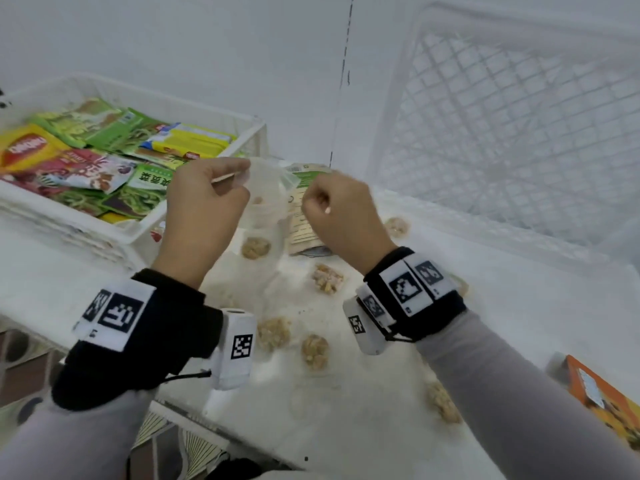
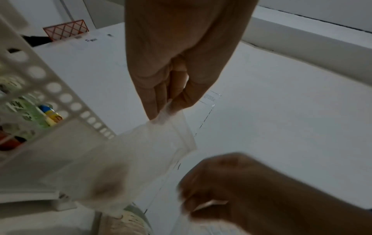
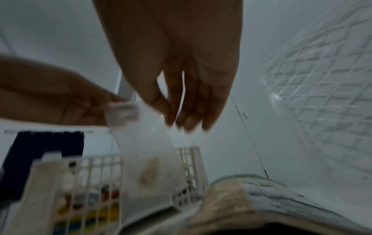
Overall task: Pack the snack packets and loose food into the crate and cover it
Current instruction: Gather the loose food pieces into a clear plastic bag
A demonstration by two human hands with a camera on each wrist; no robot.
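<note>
Bag clear, blurred, pinched at top by your left hand; right hand curled, grip unclear.

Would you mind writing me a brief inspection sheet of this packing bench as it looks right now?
Surface: white table, dusted with crumbs.
Job's things: white crate filled with snack packets; loose walnut pieces scattered on the table; lattice lid propped upright at the back right.
Clutter: beige pouch behind the hands; orange box at the right edge.
Grippers: left hand pinches a clear bag at its top; right hand curled beside the bag, contact unclear.
Cables: black cord at the left wristband.
Surroundings: plain white wall.
</note>
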